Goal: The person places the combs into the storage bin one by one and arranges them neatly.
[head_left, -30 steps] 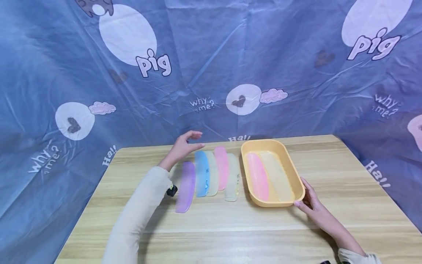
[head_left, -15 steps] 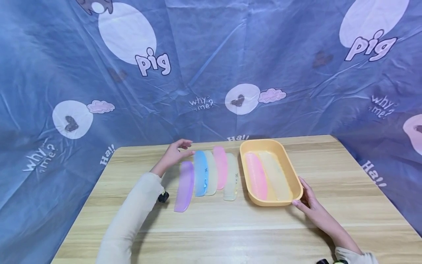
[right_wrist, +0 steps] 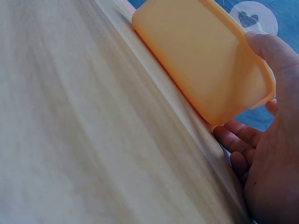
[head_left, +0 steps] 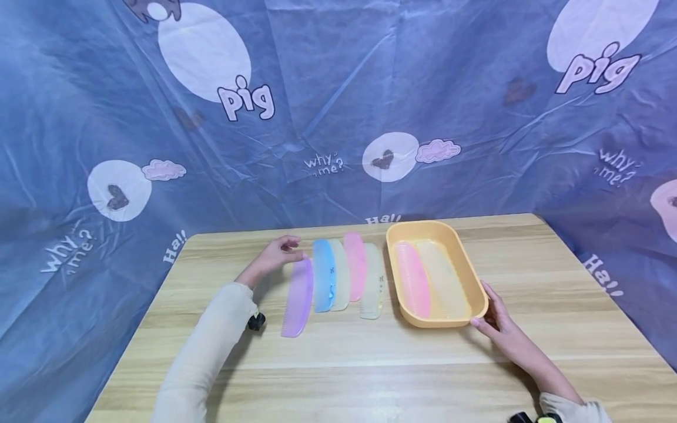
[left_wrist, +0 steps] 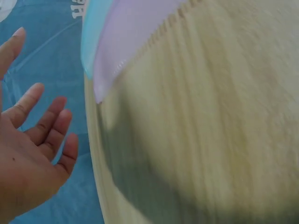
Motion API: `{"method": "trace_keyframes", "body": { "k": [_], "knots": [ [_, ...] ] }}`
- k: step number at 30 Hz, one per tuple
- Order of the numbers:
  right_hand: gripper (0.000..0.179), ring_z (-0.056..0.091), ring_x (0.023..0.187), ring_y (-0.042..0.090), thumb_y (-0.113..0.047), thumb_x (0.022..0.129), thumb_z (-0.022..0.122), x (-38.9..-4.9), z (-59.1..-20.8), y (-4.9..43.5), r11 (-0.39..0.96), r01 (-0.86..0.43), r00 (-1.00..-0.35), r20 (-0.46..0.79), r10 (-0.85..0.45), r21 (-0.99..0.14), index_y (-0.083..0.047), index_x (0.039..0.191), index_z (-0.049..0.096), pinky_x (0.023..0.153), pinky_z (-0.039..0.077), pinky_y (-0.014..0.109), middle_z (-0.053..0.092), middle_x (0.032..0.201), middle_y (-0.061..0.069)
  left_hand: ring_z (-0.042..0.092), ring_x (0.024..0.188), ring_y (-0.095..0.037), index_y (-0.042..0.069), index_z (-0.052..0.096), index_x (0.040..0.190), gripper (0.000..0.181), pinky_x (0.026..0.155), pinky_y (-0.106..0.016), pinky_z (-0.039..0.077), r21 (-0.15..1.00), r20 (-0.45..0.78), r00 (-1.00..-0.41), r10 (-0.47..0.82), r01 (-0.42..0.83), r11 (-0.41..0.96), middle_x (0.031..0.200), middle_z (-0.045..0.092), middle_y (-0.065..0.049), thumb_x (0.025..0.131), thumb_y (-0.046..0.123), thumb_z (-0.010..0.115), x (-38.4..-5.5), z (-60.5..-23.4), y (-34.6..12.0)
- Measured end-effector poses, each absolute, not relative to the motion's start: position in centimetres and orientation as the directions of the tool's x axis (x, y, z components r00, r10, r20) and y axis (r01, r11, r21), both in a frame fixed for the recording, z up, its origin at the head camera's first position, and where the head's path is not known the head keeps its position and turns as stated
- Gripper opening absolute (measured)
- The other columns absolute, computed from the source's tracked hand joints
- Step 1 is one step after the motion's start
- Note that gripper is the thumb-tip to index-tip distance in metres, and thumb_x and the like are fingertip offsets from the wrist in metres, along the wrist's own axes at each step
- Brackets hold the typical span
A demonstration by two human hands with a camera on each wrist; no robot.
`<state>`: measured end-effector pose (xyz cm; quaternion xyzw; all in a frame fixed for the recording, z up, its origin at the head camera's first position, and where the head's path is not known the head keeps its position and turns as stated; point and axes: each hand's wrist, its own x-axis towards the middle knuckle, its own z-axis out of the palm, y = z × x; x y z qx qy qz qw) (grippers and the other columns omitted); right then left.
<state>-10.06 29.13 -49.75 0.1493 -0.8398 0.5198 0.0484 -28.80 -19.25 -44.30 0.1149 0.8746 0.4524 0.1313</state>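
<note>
My left hand (head_left: 272,257) hovers by the top end of a purple comb (head_left: 299,299), holding nothing; in the left wrist view its fingers (left_wrist: 51,126) are loosely bent, apart from that comb. Right of the purple comb lie a blue comb (head_left: 322,276), a pale yellow comb (head_left: 341,276), a pink comb (head_left: 355,264) and a pale greenish comb (head_left: 372,285), side by side. My right hand (head_left: 501,332) grips the near right corner of a yellow-orange tray (head_left: 439,323), thumb at the rim (right_wrist: 254,51), fingers low by its base. Inside lie another pink comb (head_left: 414,282) and a pale comb (head_left: 443,279).
The combs and tray rest on a light wooden table (head_left: 349,382). Behind its far edge hangs a blue printed cloth (head_left: 328,117), which also closes off the left and right sides. A black wrist camera (head_left: 256,321) sits on the left sleeve.
My left hand has moved left and down from above the blue comb to the top of the purple comb. The right hand and tray stay in place.
</note>
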Motion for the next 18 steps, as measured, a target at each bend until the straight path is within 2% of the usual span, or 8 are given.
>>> {"method": "trace_keyframes", "body": {
  "k": [7,12,18],
  "knots": [
    [0.081,0.034,0.113,-0.023,0.003,0.093,0.054,-10.1,-49.7,29.3,0.418,-0.305,-0.949,0.239,-0.204,-0.856,-0.005,0.154,0.001,0.084,0.032,0.0,0.025,0.141,0.045,0.045,0.131,-0.036,0.0,0.04,0.142,0.075,0.112,-0.049,0.034,0.807,-0.221,-0.919,0.328,0.017,0.59,0.143,0.047,-0.02,0.084,0.033,0.074,-28.5,-45.6,-19.9],
    [0.08,0.035,0.114,-0.023,0.002,0.094,0.053,-10.1,-49.7,29.2,0.412,-0.298,-0.951,0.231,-0.205,-0.861,-0.007,0.154,0.001,0.086,0.031,-0.001,0.025,0.14,0.046,0.045,0.13,-0.038,-0.005,0.042,0.139,0.073,0.113,-0.049,0.033,0.786,-0.203,-0.923,0.326,0.045,0.617,0.141,0.047,-0.023,0.083,0.028,0.075,-28.4,-46.1,-20.0],
    [0.078,0.027,0.119,-0.027,0.0,0.096,0.05,-10.1,-49.7,29.3,0.384,-0.282,-0.953,0.211,-0.218,-0.879,-0.009,0.155,-0.001,0.092,0.026,-0.002,0.016,0.147,0.043,0.045,0.13,-0.04,-0.006,0.042,0.139,0.072,0.112,-0.05,0.033,0.766,-0.2,-0.926,0.32,0.055,0.64,0.141,0.047,-0.025,0.083,0.025,0.075,-28.7,-46.3,-19.9]
  ]
}}
